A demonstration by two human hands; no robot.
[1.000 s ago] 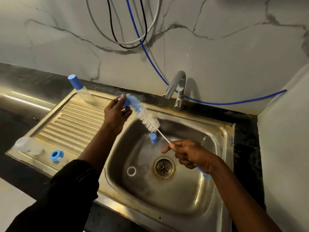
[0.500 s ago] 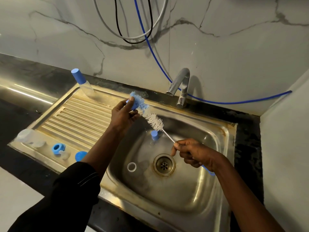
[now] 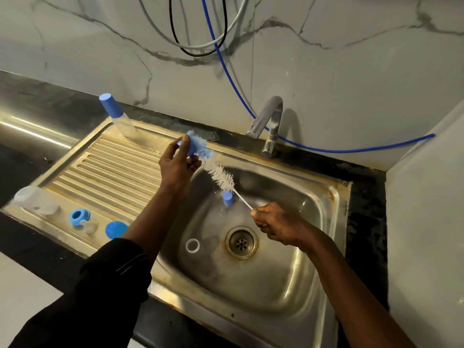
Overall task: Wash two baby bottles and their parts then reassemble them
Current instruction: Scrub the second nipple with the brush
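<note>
Left hand [image 3: 178, 164] pinches a small blue plastic cap [image 3: 192, 147]; right hand [image 3: 276, 222], nearer, grips the white-bristled wire brush [image 3: 221, 175] touching it.

White grey-veined marble wall [image 3: 326, 71] up top, black stone counter [image 3: 366, 209] below, blue hose [image 3: 326, 149] and black cable [image 3: 172, 26] dangling, light dim.

two hands [image 3: 175, 167] [image 3: 276, 224], one brush [image 3: 221, 175], one tap [image 3: 268, 116], one sink [image 3: 288, 285], one white ring [image 3: 192, 245]
</note>
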